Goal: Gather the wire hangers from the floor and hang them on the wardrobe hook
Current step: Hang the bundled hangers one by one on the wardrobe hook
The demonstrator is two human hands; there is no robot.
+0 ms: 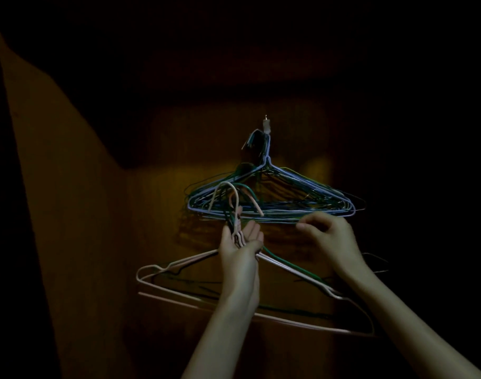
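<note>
Two bare forearms enter from the bottom edge, both reaching up and forward into a dim wardrobe.

Left hand [240, 242]: raised, palm turned toward the camera, fingers partly curled round the necks of a small bunch of wire hangers [195, 280]. Grip grasping that bunch. Pale pink and dark green wires are among them; their curved hook ends rise above the fingers, and their triangular frames hang below the hand, spreading to both sides of the wrist. The long pink bottom bar runs behind both forearms.

Right hand [328, 232]: beside the left and a little apart from it, back of the hand toward the camera, fingers bent with the tips drawn toward the thumb. It sits at the lower bar of the hung hangers; whether the fingertips pinch a wire or merely touch it cannot be told in the low light.

Hung hangers [288, 192]: a thick stack of blue, green and dark wire frames, above and behind both hands, hooks bunched together at the top.

Wardrobe hook [266, 124]: small pale fitting on the back panel [179, 138], carrying the stack.

Side panel [56, 187]: brown wood, left, partly lit; the remaining interior is in deep shadow.
</note>
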